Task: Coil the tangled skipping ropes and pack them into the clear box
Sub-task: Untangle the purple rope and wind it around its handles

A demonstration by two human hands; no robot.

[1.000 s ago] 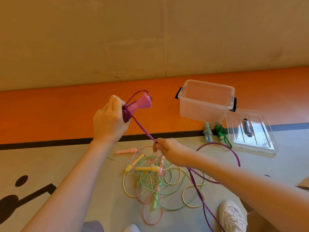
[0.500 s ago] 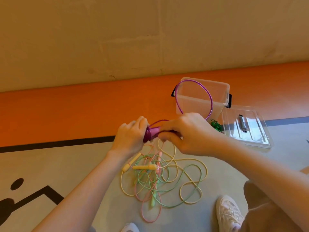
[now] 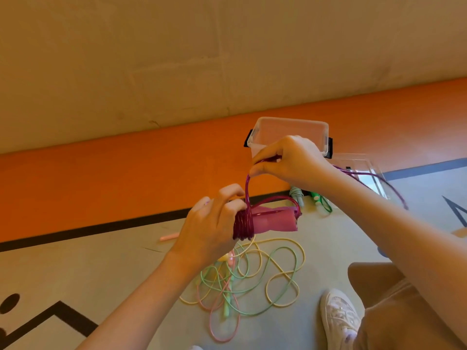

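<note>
**Purple rope half-wound on its handle, box open behind**

Nearest the camera: a white sneaker and a tan trouser leg at lower right, on grey floor with black markings.

Just beyond, a tangle of pastel ropes, yellow, green and pink, lies loose on the floor under the hands. One pink handle lies apart to its left.

Mid-air above the tangle: left hand curled round the pink-purple handle, fingers clamped over a band of tight purple turns. The purple skipping rope rises straight from those turns to the right hand, which pinches it between thumb and fingers. Its slack trails right past the forearm.

Behind: two coiled ropes, one grey, one green, lie on the floor by the black line. Farther back, the clear box stands open on the orange strip, black clips at its ends; its lid lies flat just to its right. Beige wall beyond.
</note>
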